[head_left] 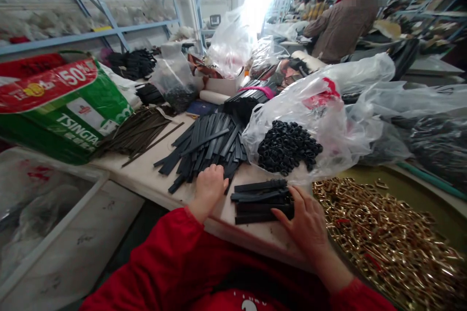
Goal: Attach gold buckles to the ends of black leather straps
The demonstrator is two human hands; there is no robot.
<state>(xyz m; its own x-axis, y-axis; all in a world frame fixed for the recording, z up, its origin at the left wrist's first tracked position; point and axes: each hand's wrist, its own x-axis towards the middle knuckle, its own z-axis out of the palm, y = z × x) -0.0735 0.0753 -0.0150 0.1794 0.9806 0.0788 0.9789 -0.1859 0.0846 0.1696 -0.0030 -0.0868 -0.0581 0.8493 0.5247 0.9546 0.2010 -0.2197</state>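
Basically, stack of black strips [260, 199] lay crosswise between hands; right hand [306, 223], fingers spread, touched its right end; left hand [209, 185] curled on loose strip pile [207, 148], grip hidden.

I see neat stack of black strips [260, 201]: flat, aligned crosswise, at near edge of bench [153, 175]. Loose strip pile [204, 148]: fanned, overlapping, just beyond, leftward.

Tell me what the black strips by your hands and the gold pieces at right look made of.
Black strips: flat, matte, evenly cut, likely leather or faux leather. Gold pieces: shiny with bright glints, so probably plated metal rings or buckles.
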